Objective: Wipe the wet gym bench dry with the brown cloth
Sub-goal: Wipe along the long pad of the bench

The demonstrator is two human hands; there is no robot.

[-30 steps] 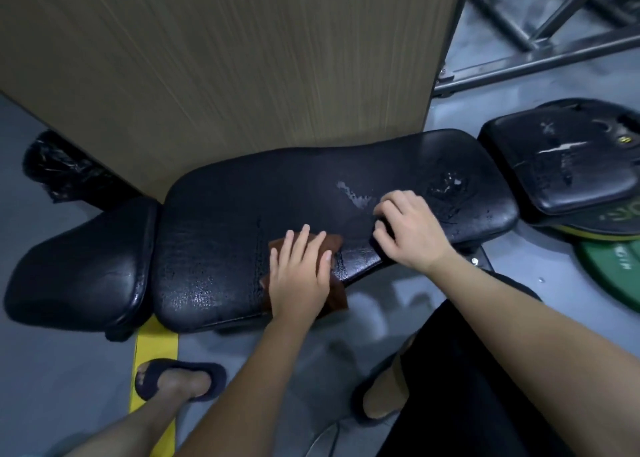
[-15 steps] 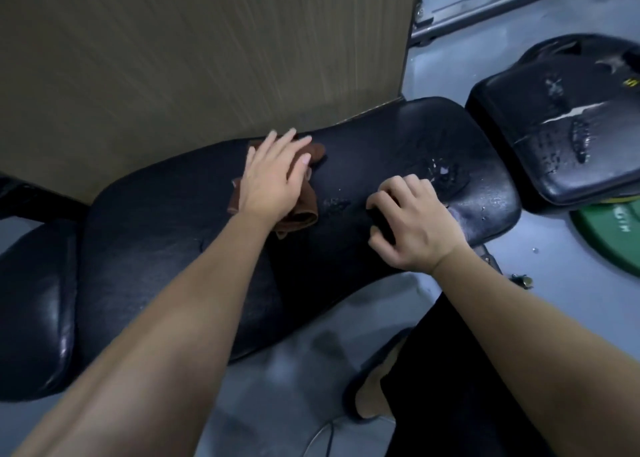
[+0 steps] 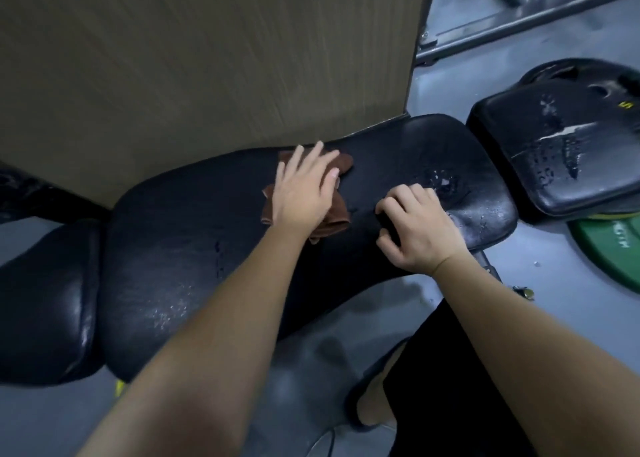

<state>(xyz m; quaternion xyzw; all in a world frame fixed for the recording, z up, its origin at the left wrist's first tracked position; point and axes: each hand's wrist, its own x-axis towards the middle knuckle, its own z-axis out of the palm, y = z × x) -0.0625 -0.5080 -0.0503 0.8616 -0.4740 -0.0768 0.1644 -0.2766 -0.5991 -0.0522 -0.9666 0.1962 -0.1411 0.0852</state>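
The black padded gym bench (image 3: 194, 249) runs across the view from left to right. My left hand (image 3: 304, 190) lies flat, fingers spread, on the crumpled brown cloth (image 3: 337, 219), pressing it onto the far middle of the bench pad. My right hand (image 3: 415, 231) rests on the pad to the right of the cloth, fingers curled against the surface, holding nothing. A puddle of water drops (image 3: 441, 181) sits just beyond the right fingers. More droplets (image 3: 166, 313) glisten on the near left part of the pad.
A tall wooden panel (image 3: 207, 58) stands right behind the bench. A separate black pad (image 3: 568, 152), wet and cracked, lies to the right over a green weight plate (image 3: 609, 245). A metal frame (image 3: 519, 17) crosses the grey floor at the top right. My foot (image 3: 372, 411) stands near the bench.
My left hand pushed the brown cloth from the near edge of the pad up to its far edge, then slightly right. The smear of water in the middle is gone. The right hand stayed put.
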